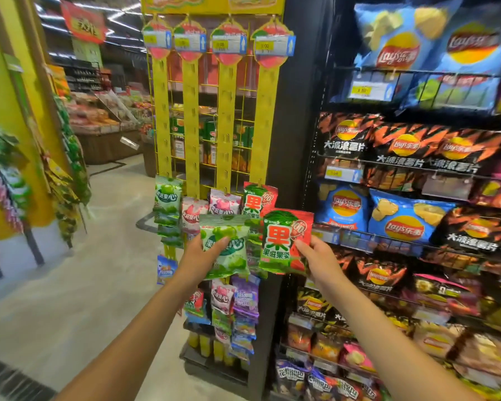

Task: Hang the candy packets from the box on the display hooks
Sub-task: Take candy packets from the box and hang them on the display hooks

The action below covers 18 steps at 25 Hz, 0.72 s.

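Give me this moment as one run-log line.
left hand: holds green packet | right hand: holds red packet | yellow strips: upper part bare

Pale green grape-printed candy packet [225, 248], red-and-green watermelon-patterned candy packet [284, 241], plain yellow hanging strips [192, 123] with red-green toppers, blue and black-orange chip bags [404, 219]

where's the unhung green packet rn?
Head view, centre: the green packet is in the left hand, in front of the yellow strips, just left of the red packet the right hand holds.

Candy rack [214, 117] left of chip shelves [411, 175].
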Motion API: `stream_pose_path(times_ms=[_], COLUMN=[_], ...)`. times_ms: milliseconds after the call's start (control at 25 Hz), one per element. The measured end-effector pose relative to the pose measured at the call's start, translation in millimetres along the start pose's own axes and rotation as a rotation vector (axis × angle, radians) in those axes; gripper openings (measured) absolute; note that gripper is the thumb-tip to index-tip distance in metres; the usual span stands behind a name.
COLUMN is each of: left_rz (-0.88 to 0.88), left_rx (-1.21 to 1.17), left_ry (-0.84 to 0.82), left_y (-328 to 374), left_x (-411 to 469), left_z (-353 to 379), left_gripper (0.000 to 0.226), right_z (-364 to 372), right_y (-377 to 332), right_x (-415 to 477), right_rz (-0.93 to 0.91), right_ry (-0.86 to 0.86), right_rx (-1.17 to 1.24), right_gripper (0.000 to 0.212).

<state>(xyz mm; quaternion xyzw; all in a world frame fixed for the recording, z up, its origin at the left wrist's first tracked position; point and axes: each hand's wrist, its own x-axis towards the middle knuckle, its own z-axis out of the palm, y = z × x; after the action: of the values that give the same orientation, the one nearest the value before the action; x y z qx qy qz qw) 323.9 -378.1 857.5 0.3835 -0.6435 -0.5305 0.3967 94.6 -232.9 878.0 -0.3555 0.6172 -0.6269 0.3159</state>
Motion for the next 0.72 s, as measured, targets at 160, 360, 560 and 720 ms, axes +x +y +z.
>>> stream_pose_path(times_ms=[160,360,560,720], left_rz=[-0.005,0.024,0.069,0.084], left_rx=[0.035,0.016,-0.001,-0.004], left_ry=[-0.052,-0.155,-0.255,-0.294], left_y=[0,-34,-29,-29], left_x=[48,121,156,176], left_z=[-38,-68,-84,-82], left_gripper=[0.115,0.126,0.123,0.110], right_z=[54,99,116,118], right_y=[0,0,-44,-73], right_x=[34,76,127,159], right_rz=[-0.013,-0.046,-0.144,-0.166], right_ry=[0.079,0.235,0.414,0.467], right_rx=[-0.032,-0.027,-0.074,-0.103], right_gripper=[0.016,0.015,0.016,0.019])
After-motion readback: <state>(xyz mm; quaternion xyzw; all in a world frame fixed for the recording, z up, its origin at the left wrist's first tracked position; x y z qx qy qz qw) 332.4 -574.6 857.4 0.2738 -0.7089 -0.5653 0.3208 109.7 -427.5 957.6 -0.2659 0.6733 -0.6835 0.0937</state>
